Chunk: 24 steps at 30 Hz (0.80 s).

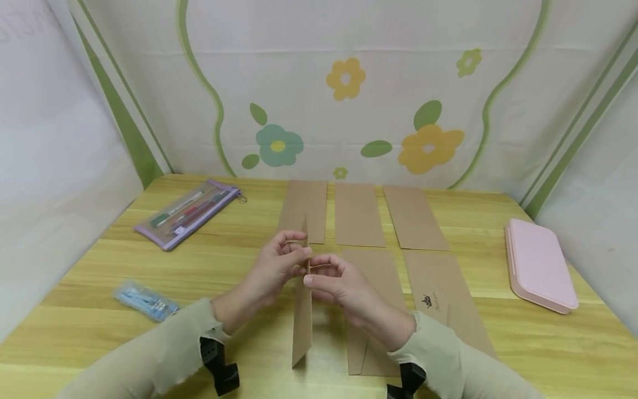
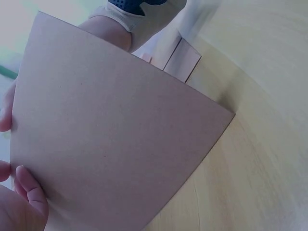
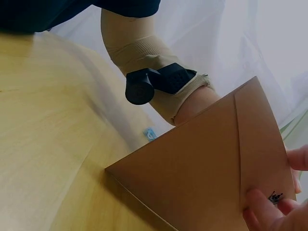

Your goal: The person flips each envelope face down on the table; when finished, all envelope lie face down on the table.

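A kraft-brown envelope (image 1: 302, 321) stands on edge between my two hands over the middle of the table. My left hand (image 1: 271, 263) pinches its upper part, and the left wrist view shows the plain face of the envelope (image 2: 120, 120) with that thumb (image 2: 32, 190) near the edge. From the other side my right hand (image 1: 344, 285) pinches the same envelope at the flap. In the right wrist view the flap (image 3: 260, 144) lies against the body, and the right fingers (image 3: 264, 209) press by a small black crown print (image 3: 275, 197).
Several more brown envelopes (image 1: 359, 213) lie flat in two rows beyond and right of my hands; one envelope (image 1: 438, 288) bears a crown print. At left are a purple-edged pencil pouch (image 1: 186, 216) and a blue packet (image 1: 145, 302). A pink case (image 1: 540, 266) lies at right.
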Tool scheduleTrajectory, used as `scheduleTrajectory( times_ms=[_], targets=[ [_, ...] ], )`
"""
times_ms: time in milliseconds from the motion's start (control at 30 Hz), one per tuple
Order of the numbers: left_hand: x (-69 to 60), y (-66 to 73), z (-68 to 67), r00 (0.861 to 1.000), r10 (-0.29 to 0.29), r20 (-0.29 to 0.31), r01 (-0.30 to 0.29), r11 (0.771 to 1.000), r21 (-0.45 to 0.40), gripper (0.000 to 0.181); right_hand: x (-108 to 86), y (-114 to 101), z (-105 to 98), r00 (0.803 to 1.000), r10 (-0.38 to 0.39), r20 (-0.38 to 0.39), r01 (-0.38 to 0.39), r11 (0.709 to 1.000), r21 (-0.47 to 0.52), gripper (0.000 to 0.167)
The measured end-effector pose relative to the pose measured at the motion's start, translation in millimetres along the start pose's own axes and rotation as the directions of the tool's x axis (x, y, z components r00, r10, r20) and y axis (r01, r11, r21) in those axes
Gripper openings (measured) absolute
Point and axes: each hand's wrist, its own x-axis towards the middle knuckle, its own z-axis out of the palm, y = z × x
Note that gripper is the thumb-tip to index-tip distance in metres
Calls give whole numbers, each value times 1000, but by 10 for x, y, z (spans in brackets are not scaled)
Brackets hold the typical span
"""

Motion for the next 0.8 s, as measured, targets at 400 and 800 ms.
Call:
scheduleTrajectory(
  times_ms=[400, 800],
  targets=[
    [43, -33, 56, 1000, -4, 6, 4, 1000, 9, 39, -27, 2, -41, 998, -22, -59, 22, 1000, 7, 39],
    [33, -116, -104, 998, 40, -58, -41, 999, -18, 38, 7, 56, -104, 978, -63, -201, 71, 997, 37, 50]
  ],
)
